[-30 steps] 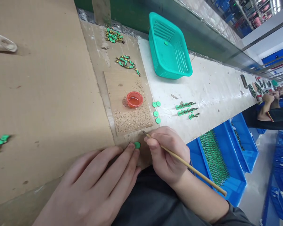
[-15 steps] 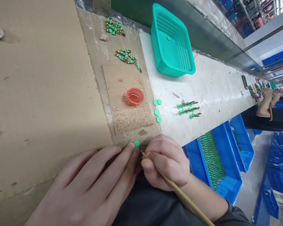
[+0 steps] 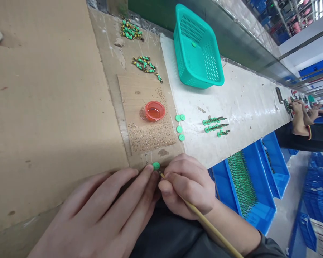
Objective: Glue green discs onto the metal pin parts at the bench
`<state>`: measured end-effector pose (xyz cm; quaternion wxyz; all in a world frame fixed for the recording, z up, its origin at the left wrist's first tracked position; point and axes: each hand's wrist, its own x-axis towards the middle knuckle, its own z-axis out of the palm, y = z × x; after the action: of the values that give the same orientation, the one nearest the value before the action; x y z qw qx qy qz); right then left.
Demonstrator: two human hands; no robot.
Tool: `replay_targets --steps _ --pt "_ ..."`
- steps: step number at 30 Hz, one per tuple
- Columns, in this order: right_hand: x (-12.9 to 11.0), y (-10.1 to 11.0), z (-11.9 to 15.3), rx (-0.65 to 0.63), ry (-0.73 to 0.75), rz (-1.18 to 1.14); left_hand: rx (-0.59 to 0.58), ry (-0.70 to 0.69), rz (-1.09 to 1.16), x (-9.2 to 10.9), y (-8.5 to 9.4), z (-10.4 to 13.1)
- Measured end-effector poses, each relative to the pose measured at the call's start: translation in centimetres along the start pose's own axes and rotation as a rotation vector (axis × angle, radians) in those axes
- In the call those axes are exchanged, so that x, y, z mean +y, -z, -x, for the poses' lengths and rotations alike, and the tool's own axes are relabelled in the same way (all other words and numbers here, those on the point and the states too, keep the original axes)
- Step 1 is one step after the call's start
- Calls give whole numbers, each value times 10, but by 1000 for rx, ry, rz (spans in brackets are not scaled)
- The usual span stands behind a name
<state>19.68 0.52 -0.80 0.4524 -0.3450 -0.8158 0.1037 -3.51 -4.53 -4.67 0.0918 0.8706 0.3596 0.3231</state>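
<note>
My right hand (image 3: pixel 188 186) is closed around a thin yellowish stick (image 3: pixel 210 224), whose tip points at the fingertips of my left hand (image 3: pixel 110 208). The left hand lies palm down at the table's front edge, and its index fingertip touches a green button-like disc (image 3: pixel 156 166). Whether the thumb side pinches something small is hidden. Just beyond are several green discs (image 3: pixel 179 129), and a red cup (image 3: pixel 154 111) of liquid stands on a brown board (image 3: pixel 134 93) strewn with tiny grains.
A teal basket (image 3: pixel 183 68) stands at the back. Green and dark pieces lie in piles (image 3: pixel 130 30) and rows (image 3: pixel 216 127). Blue bins (image 3: pixel 266 200) stand below the table's right side. Farther along, a person's arms (image 3: pixel 301 118) reach over the table. Cardboard (image 3: pixel 56 89) covers the left.
The stick's tip and my right hand have shifted very slightly left, toward my left fingertips. The far person's hands have moved left along the table.
</note>
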Motion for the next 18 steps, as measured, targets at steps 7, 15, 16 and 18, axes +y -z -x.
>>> replay_targets --steps 7,15,16,18 --pt "-1 -1 -7 100 -238 -179 -17 0 -29 -1 1 -5" --pt "26 4 -52 243 -278 -63 24 7 -37 -1 2 -9" --pt "31 2 -60 219 -277 -30 33 1 -41 -1 1 -9" --pt "40 -2 -74 160 -265 5 50 -8 -47 -3 -1 -8"
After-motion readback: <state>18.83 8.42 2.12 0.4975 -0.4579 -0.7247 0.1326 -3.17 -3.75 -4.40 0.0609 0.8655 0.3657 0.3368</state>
